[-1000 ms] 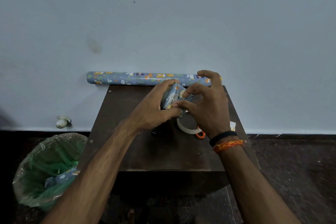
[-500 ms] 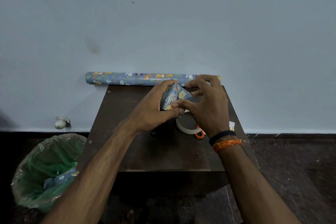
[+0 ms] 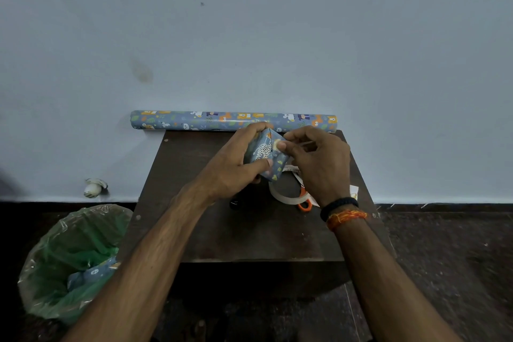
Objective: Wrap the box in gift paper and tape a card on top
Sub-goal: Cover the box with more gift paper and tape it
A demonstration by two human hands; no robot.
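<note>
Left hand gripping the paper-wrapped box above the counter, right hand fingers pinching its end flap; tape roll beneath — gift-paper roll behind

Single head-worn view, forward and downward, close above table.

both hands, left hand and right hand, around the paper-covered box above the dark table
</note>
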